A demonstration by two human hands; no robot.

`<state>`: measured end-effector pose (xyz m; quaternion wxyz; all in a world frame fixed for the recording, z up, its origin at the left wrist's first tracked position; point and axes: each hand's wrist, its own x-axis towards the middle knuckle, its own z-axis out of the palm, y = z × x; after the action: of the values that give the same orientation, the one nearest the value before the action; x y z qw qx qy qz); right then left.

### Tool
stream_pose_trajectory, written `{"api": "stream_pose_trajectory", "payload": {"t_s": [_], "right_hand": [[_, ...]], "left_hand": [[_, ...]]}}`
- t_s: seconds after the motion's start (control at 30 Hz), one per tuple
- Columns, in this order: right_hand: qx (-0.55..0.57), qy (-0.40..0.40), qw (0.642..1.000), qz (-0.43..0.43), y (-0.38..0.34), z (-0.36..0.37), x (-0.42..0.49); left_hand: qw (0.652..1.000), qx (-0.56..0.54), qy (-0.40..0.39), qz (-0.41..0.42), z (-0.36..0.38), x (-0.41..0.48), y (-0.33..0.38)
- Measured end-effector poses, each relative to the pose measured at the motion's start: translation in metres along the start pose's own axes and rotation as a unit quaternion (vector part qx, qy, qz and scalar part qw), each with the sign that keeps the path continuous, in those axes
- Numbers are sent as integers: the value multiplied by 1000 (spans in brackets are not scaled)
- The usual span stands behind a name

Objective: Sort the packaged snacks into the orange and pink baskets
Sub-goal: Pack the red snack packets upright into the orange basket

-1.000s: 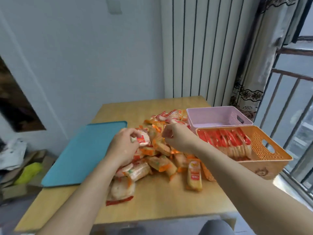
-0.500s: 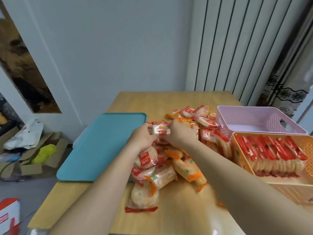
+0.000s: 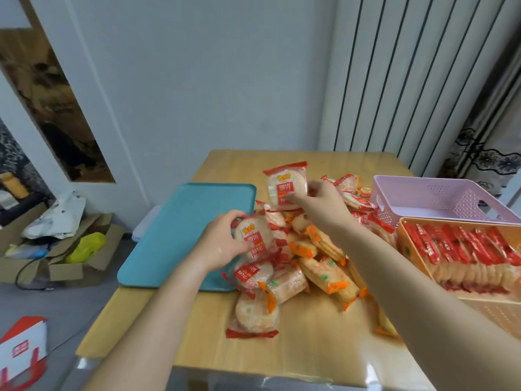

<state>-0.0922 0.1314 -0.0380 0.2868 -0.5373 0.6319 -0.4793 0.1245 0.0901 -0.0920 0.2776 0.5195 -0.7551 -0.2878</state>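
1. Between the thumb and the fingers of the right hand (image 3: 320, 203) stands a red-edged packet (image 3: 286, 183), lifted clear above the pile of snacks (image 3: 304, 258); the hand is closed on its lower right corner, and the packet is nearly upright with its printed face to the camera.
2. Below and to the left of that grip, the left hand (image 3: 222, 246) is closed around a second red packet (image 3: 252, 238). This one looks stacked on other red packets, but I cannot tell whether the hand also holds them or whether the stack is off the pile.
3. Under both grips the pile lies on the wooden table (image 3: 310, 348). It mixes red-edged packets of round crackers with orange-edged packets of long crackers, and one round packet (image 3: 255, 314) lies alone at the near edge.
4. To the right of the right hand is the orange basket (image 3: 406, 230), holding a close row of red packets that stand on edge.
5. Beyond it, the pink basket (image 3: 423, 193) seems to have nothing in the part that shows.
6. To the left of the left hand lies a teal tray (image 3: 180, 232), bare.
7. My judgement: the red kind is partly sorted into the orange basket, the orange-edged kind is not yet started, and a large part of the work is left. The two held packets probably go to the orange basket.
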Motion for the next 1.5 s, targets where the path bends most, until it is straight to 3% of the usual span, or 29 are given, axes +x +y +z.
{"api": "stream_pose_trajectory", "payload": {"t_s": [0.07, 0.13, 0.27, 0.4, 0.43, 0.57, 0.67, 0.77, 0.83, 0.9, 0.97, 1.1, 1.17, 1.27, 1.33, 1.4, 1.43, 1.5], "right_hand": [[45, -75, 996, 24, -1, 4, -7], [13, -114, 993, 28, 3, 11, -13], [-32, -103, 994, 31, 3, 25, -15], [-68, -143, 987, -2, -2, 40, -17], [-90, -153, 984, -20, -2, 45, -17], [-196, -160, 966, -55, -5, 55, -17], [-275, -183, 940, -90, -3, 57, -21], [-405, -267, 869, -100, -1, 71, -39], [-514, -239, 816, -114, 2, 84, -49], [-560, -210, 790, -135, 3, 94, -53], [-543, -204, 804, -129, -3, 95, -49], [-409, -139, 898, -84, -20, 65, -27], [-371, -145, 912, -95, -25, 50, -20], [-396, -249, 872, -142, -26, 55, -37], [-510, -263, 804, -158, -17, 73, -51], [-611, -226, 735, -187, -10, 90, -60], [-621, -210, 730, -195, -9, 95, -60], [-594, -179, 763, -181, -16, 93, -55]], "left_hand": [[994, -92, 55, -13, -1, -2, 4], [971, -223, 66, -47, -1, -5, 8], [910, -396, 70, -99, -3, -14, 13], [852, -509, 56, -112, -5, -25, 16], [851, -510, 57, -114, -6, -26, 12], [908, -379, 111, -140, -10, -31, -7], [872, -427, 147, -188, -22, -38, -22], [838, -481, 113, -230, -33, -49, -29], [832, -484, 112, -246, -35, -55, -33], [833, -483, 112, -246, -36, -59, -33], [832, -486, 112, -242, -38, -63, -32], [802, -550, 103, -209, -45, -69, -31], [798, -561, 95, -196, -45, -70, -28], [798, -554, 107, -213, -42, -69, -24], [791, -551, 121, -236, -40, -69, -23], [777, -561, 129, -254, -39, -71, -22], [769, -568, 134, -260, -39, -72, -24], [759, -576, 140, -268, -43, -75, -27]]}}
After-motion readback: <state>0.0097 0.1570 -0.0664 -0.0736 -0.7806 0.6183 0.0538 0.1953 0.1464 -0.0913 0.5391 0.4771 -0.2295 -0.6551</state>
